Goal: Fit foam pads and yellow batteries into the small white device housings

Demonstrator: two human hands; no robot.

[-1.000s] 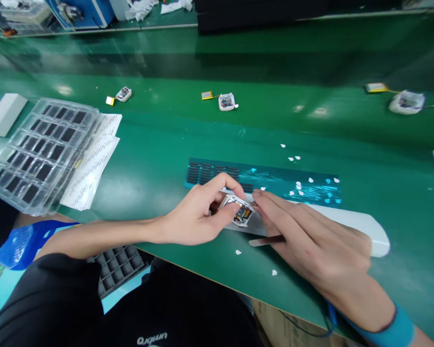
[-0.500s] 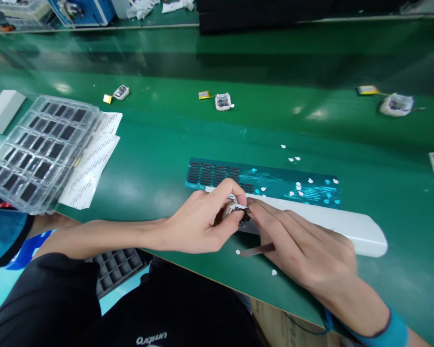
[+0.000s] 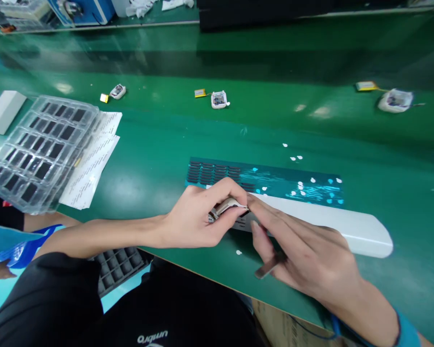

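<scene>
I have the left hand pinching a small white case between thumb and index finger; the case is tilted edge-on to me, so I can't read its inside. Case is over the left part of a long white bar on the green table; can't tell whether it touches the bar. Right hand has its index fingertip up against the case's right edge, thumb apart from that finger, and a metal strip gripped in the palm, end sticking out below. Just behind the bar I see a teal sheet with rows of black strips on its left part and white stickers on its right. Further back, three more white cases, left, middle and right, each with a yellow battery just beside it. To the left: clear tray with dark pieces in its pockets, overlapping printed sheets; white box near the tray's far corner. Co-worker's hand shows at bottom left, well apart from the case.
</scene>
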